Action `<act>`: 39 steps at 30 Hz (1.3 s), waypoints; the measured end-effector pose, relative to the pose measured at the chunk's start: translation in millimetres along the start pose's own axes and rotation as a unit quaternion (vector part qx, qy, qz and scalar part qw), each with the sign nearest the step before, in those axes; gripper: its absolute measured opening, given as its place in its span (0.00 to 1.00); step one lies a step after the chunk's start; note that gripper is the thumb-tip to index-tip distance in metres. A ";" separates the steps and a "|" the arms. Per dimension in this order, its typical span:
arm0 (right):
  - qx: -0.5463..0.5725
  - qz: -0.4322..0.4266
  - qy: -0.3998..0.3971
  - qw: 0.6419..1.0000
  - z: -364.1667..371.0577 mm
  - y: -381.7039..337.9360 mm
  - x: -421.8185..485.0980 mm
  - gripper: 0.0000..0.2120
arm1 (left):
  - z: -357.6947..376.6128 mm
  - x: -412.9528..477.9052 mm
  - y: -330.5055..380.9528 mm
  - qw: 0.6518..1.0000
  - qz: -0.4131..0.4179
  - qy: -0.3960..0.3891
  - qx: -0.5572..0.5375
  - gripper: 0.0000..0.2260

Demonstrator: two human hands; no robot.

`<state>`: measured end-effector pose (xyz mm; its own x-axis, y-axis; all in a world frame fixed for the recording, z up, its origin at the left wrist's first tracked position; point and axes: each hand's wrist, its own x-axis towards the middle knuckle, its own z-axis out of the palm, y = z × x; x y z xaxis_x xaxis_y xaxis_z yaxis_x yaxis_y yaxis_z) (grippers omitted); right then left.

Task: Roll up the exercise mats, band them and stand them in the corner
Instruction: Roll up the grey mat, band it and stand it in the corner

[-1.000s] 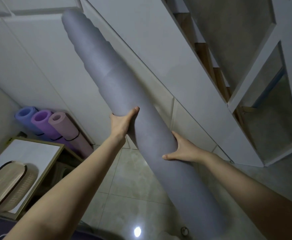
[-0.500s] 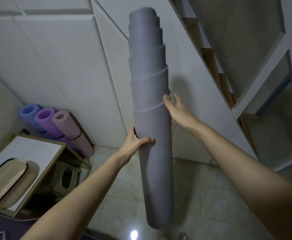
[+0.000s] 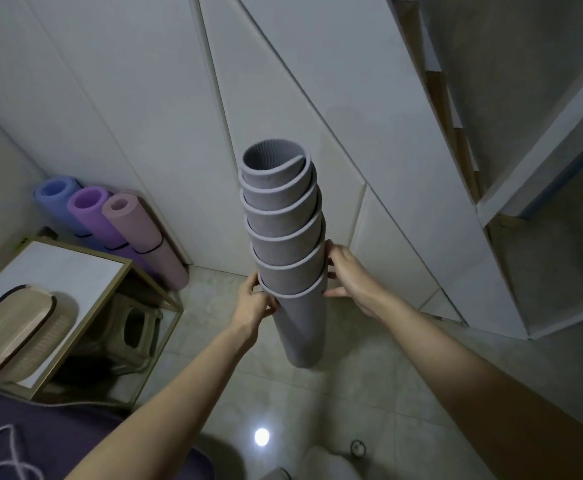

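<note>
A grey rolled mat (image 3: pixel 288 258) stands upright on the tiled floor in front of me, its inner layers telescoped upward in steps and its open top end facing me. I see no band on it. My left hand (image 3: pixel 253 301) grips its left side at the outermost layer's edge. My right hand (image 3: pixel 347 277) holds the right side at about the same height. Three rolled mats lean in the left corner against the white panels: a blue mat (image 3: pixel 56 199), a purple mat (image 3: pixel 96 220) and a pink mat (image 3: pixel 141 233), the latter two with dark bands around them.
A gold-framed side table (image 3: pixel 61 271) with a white top stands at the left, carrying a beige tray (image 3: pixel 9 323); a stool (image 3: pixel 134 327) sits under it. White cabinet panels (image 3: pixel 317 98) and a staircase (image 3: pixel 445 98) rise behind. A dark purple mat (image 3: pixel 40 441) lies at bottom left.
The grey mat went from tilted to upright and dropped lower, with its top end now facing me. Both hands slid to the outermost layer's edge.
</note>
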<state>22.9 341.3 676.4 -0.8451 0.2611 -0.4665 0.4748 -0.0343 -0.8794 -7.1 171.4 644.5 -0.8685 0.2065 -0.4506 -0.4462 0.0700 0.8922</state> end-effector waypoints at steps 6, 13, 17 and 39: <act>0.032 0.042 0.004 0.999 19.8 35.5 11.5 0.13 | -24.2 -1.2 -17.3 0.993 -0.072 -0.023 -0.094 0.11; 0.014 0.092 -0.125 0.988 44.4 65.4 18.6 0.41 | -55.3 -3.7 -51.7 0.987 -0.106 -0.049 -0.108 0.27; 0.005 0.090 -0.221 0.971 48.3 75.9 15.9 0.43 | -58.4 -3.9 -67.7 0.990 -0.092 -0.002 -0.104 0.19; -0.054 0.102 -0.073 0.991 76.0 229.9 85.8 0.33 | -45.4 40.2 -194.7 0.986 -0.128 0.101 -0.045 0.17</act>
<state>40.9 282.5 427.1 -0.7522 0.1172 -0.6484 0.6555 0.0336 -0.7544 35.1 121.7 451.2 -0.7461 -0.0062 -0.6658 -0.6659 0.0062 0.7460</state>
